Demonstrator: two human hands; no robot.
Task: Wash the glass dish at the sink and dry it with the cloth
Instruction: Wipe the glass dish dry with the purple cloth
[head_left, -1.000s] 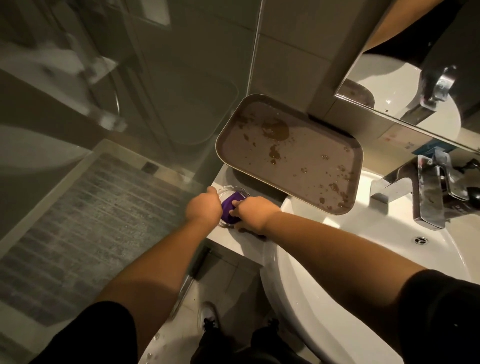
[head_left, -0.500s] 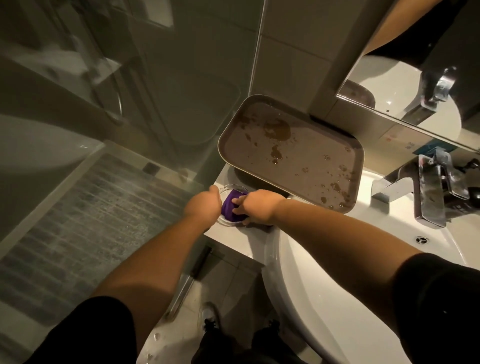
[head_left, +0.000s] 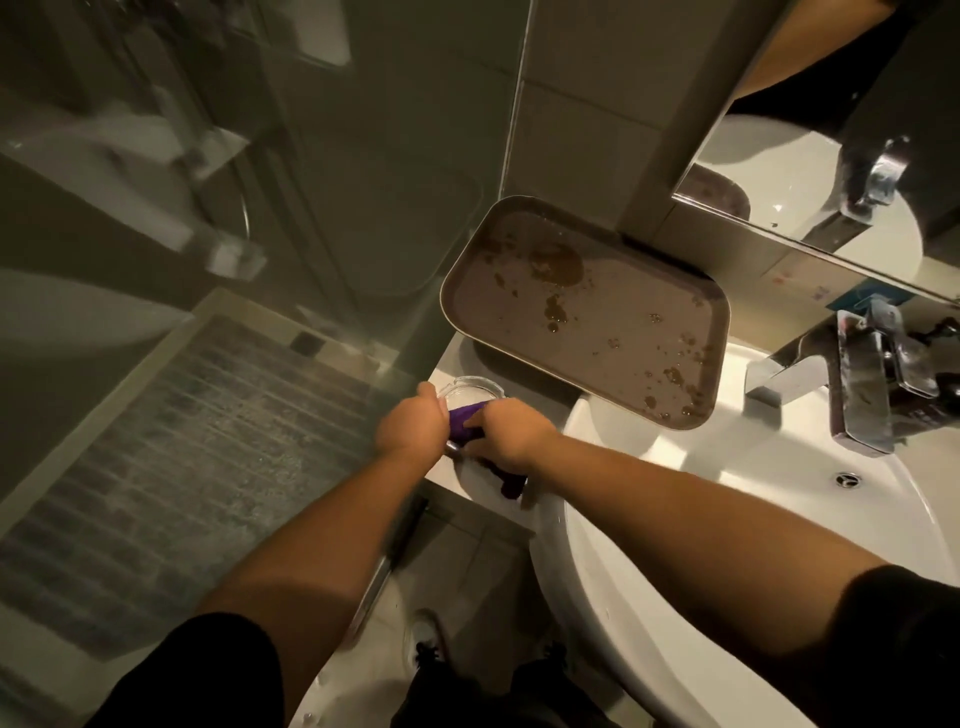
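A small clear glass dish (head_left: 470, 391) rests on the white counter left of the sink. My left hand (head_left: 413, 427) grips its left rim. My right hand (head_left: 511, 434) presses a purple cloth (head_left: 464, 418) into the dish; a dark end of the cloth trails out below my right hand toward the counter's front edge. Most of the dish is hidden under both hands; only its far rim shows.
A wet brown tray (head_left: 587, 312) leans over the counter just behind the dish. The white sink basin (head_left: 727, 467) lies to the right with a chrome tap (head_left: 857, 384) and a mirror (head_left: 831, 156) above. A glass shower screen (head_left: 260, 234) stands on the left.
My right hand has slid the cloth toward me and to the right inside the dish, uncovering the far rim. My left hand keeps its hold on the rim.
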